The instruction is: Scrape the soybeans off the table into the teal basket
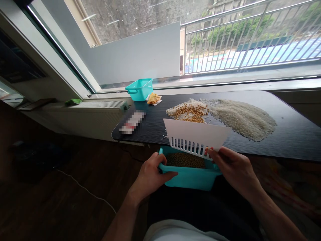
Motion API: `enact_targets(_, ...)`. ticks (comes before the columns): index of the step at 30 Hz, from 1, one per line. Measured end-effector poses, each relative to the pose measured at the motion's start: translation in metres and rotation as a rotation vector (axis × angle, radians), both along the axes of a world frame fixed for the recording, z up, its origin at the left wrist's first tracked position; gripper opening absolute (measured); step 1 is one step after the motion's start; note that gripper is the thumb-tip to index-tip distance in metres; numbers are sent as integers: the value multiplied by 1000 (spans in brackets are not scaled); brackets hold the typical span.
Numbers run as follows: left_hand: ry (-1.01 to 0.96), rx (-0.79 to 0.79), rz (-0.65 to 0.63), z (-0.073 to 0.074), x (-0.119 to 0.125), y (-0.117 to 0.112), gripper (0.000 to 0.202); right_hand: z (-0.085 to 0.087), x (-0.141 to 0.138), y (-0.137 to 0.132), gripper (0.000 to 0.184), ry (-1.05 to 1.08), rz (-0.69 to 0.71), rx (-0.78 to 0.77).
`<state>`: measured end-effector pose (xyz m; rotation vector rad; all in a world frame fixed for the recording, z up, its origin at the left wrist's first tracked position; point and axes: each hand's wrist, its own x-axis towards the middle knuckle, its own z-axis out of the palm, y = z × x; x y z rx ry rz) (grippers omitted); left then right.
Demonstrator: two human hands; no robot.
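My left hand [151, 170] grips the left end of a turquoise plastic bin [190, 179], which sits against the table's front edge just above my lap. Small round yellowish beans [184, 160] lie inside the bin. In my right hand [232, 167] is a white slotted plastic scoop [195, 134], held by its lower right corner and tilted over the bin, hiding part of it. Behind the scoop, soybeans [189, 111] lie mixed with white rice grains on the tabletop. Right of them spreads a larger heap of rice [245, 117].
A second turquoise bin [141, 88] stands at the back left of the black table [288, 134], beside a crumpled yellow cloth-like item [153, 98] on white paper. A blurred-out flat object [132, 123] lies near the left edge. A radiator [100, 117] and window border the table.
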<state>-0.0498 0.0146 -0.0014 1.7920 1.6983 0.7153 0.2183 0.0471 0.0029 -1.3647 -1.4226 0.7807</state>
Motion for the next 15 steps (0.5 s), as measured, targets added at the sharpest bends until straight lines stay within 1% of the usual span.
enact_targets(5,-4,-23,5,4,2,0,30,4,13,-1,42,22,-62,0)
enact_targets(11,-2,-40,24,6,3,0,31,-5,4,2,37,-39,43,57)
enact_targets(13,-4,-49,24,7,3,0,30,-6,4,2,37,-53,13,71)
enact_targets(15,-3,-53,21,7,3,0,29,-4,10,1,36,-64,-47,68)
